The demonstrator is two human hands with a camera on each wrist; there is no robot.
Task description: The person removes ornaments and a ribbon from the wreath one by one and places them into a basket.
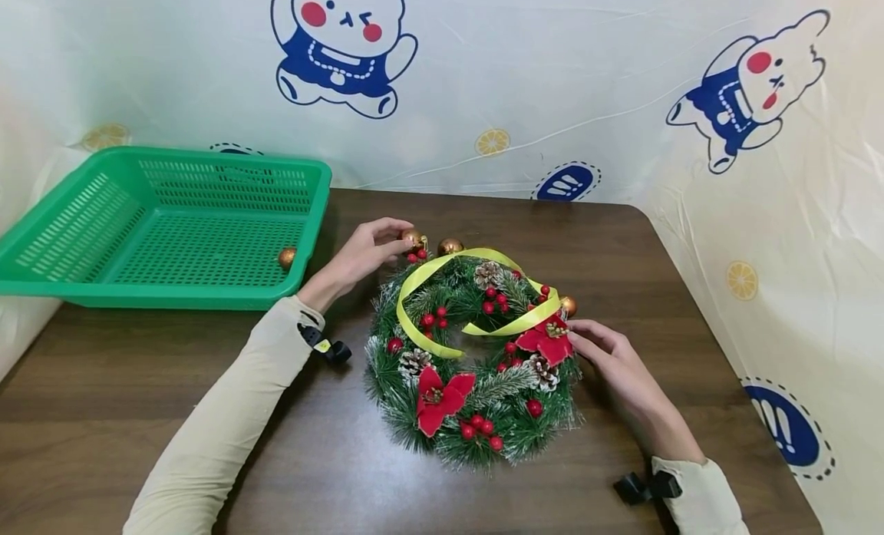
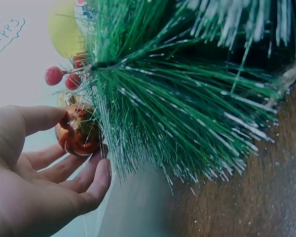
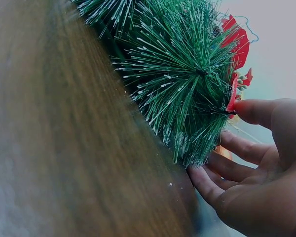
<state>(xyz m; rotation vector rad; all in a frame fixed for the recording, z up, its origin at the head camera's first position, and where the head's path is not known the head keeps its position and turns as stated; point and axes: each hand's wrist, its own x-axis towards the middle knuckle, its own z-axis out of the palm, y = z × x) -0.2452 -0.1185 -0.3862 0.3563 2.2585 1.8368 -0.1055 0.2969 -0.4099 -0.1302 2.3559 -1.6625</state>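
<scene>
A green wreath [image 1: 507, 381] lies on the table, dressed with red poinsettias [image 1: 442, 401], red berries and frosted pine cones. Loops of yellow ribbon [image 1: 414, 308] rest on top of it. At its far left edge, my left hand [image 1: 362, 255] holds a shiny gold bauble [image 2: 79, 131] between thumb and fingers, beside a sprig of red berries [image 2: 54, 76]. My right hand [image 1: 621, 370] grips the wreath's right edge. In the right wrist view its thumb meets a red petal [image 3: 232, 94], while the other fingers curl by the needles' underside, their tips partly hidden.
Another gold bauble [image 1: 450, 246] sits behind the wreath, and one more [image 1: 568, 305] shows at its right edge. The green plastic basket [image 1: 186, 293] at the back left contains a gold bauble [image 1: 286, 257]. A printed sheet [image 1: 552, 74] covers the wall behind the brown table [image 1: 331, 473].
</scene>
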